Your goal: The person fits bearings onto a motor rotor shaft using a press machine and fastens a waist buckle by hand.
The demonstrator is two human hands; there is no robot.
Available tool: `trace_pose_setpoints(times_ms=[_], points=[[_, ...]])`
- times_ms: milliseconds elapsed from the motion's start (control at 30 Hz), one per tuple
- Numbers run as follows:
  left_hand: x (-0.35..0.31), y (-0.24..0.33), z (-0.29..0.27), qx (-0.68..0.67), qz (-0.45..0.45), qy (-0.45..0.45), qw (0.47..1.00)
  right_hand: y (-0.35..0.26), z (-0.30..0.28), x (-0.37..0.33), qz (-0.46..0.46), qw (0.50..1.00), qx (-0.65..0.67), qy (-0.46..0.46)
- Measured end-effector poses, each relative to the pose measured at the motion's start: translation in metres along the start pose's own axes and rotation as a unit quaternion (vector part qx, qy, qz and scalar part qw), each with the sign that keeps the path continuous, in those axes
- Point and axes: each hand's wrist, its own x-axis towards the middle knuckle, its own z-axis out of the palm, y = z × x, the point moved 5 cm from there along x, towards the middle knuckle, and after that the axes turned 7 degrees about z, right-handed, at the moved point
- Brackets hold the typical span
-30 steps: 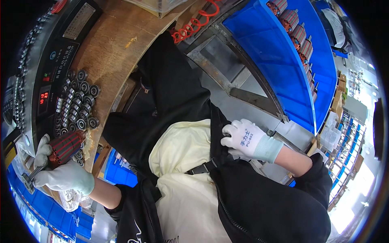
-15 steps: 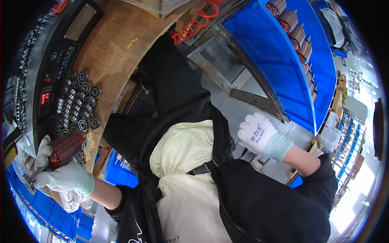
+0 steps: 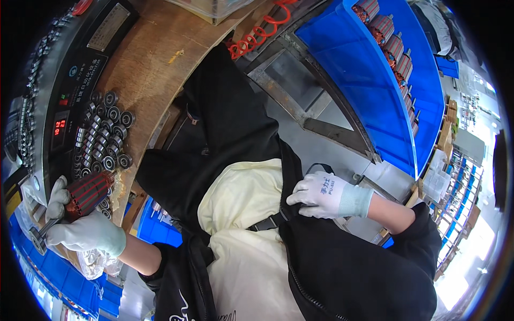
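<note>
The fingers [image 3: 58, 199] of the left hand [image 3: 88, 234], in the head view, are closed around an armature [image 3: 88, 195], the thumb on the near side and the others curled over its far side. The armature is at the person's left, tilted, beside the near end of the bearings [image 3: 101, 134] heaped on the wooden desk [image 3: 155, 61]. Its shaft points down and outward past the thumb, where a round metal piece [image 3: 37, 242] shows; whether that is fixed to the shaft, I cannot tell.

The right hand [image 3: 321, 195] is well apart from it, at the open edge of the black jacket [image 3: 348, 257]; its fingers are bent, but whether they pinch the cloth is not clear.

The armature should feel dense for its size and quite stiff, with a bare shaft that may slip under a smooth glove. The copper windings at its ends look like the fragile part, easily nicked. The best hold is probably around the slotted middle, as the left hand roughly has it, with pressure off the wire. More armatures [image 3: 393, 48] stand in the blue bin [image 3: 348, 75] on the right.
</note>
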Motion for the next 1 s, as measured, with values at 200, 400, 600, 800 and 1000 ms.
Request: trace_pose_setpoints(times_ms=[200, 400, 600, 800, 1000], points=[[-0.001, -0.006, -0.001, -0.027, -0.014, -0.006, 1.0, -0.007, 0.006, 0.006, -0.033, 0.997, 0.03, -0.069], [-0.002, -0.013, -0.003, -0.013, 0.026, -0.028, 0.999, -0.001, 0.007, 0.006, 0.135, 0.958, 0.145, -0.205], [-0.004, -0.014, 0.0, -0.087, -0.055, 0.002, 0.995, -0.005, 0.008, 0.014, 0.001, 0.993, -0.02, -0.113], [-0.003, -0.014, 0.002, -0.123, -0.091, 0.013, 0.988, -0.015, 0.012, 0.024, -0.018, 0.995, -0.034, -0.089], [-0.003, -0.009, -0.001, -0.034, -0.008, -0.015, 0.999, -0.04, -0.009, 0.04, -0.001, 0.97, -0.155, -0.185]])
